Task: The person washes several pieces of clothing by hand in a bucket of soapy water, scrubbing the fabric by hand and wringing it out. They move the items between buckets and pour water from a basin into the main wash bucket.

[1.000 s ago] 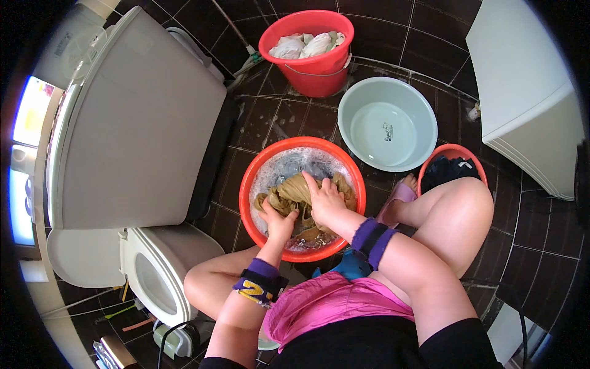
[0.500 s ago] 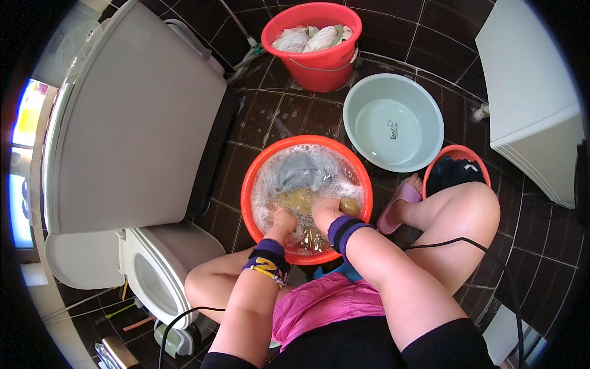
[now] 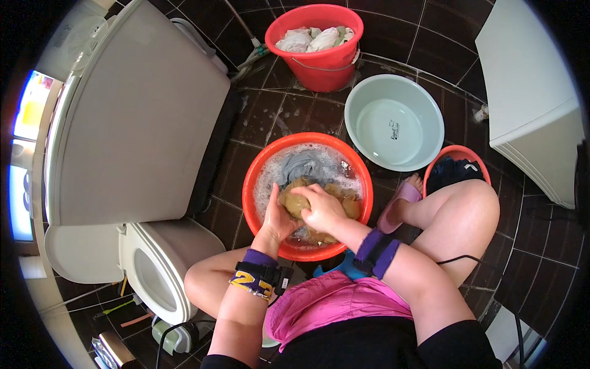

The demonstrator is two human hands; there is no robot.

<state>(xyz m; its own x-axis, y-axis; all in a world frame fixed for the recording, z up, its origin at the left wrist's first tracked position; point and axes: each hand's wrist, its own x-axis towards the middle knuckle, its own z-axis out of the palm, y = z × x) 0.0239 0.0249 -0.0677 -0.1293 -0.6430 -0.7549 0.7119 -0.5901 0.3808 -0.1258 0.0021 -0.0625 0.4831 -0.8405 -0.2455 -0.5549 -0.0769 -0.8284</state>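
Note:
Above the soapy water of an orange-red basin [image 3: 247,200], a wet olive-brown cloth [image 3: 295,202] is bunched between my two hands. My right hand [image 3: 324,212] closes over its top and right side with bent fingers. From the left my left hand [image 3: 276,215] cups the same bundle, thumb raised along its edge; the tips of its other fingers are hidden behind the cloth. More of the olive-brown fabric trails into the water to the right. A grey-blue cloth [image 3: 304,167] lies half sunk at the basin's far side, with white suds around it.
A pale blue-green basin [image 3: 393,161] stands beyond at the right. Behind is a red bucket [image 3: 316,71] of white cloths. A pink tub [image 3: 458,151] with dark clothing sits by my right knee. Left are a toilet [image 3: 163,277] and a large grey-white appliance [image 3: 141,117].
Both hands have risen out of the suds and come together, lifting the olive-brown cloth in a bunch. More of the grey-blue cloth shows above the water.

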